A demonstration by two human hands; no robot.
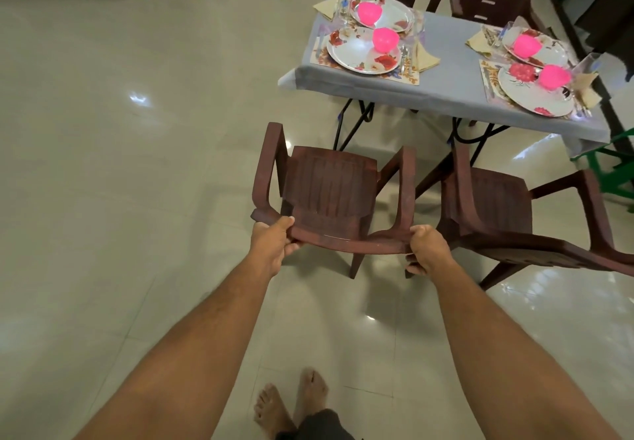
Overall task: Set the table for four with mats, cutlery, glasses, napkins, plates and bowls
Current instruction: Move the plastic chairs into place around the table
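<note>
At six o'clock from the table, both hands clamp a brown chair by its backrest top, left hand and right hand at either end; slide it squarely, legs level, clear of the neighbouring chair; each floral plate carries a pink bowl, contents hidden; settings look complete.

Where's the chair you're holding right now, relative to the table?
The held chair is in the middle of the head view, on the floor short of the table's near left corner, left of a second chair.
</note>
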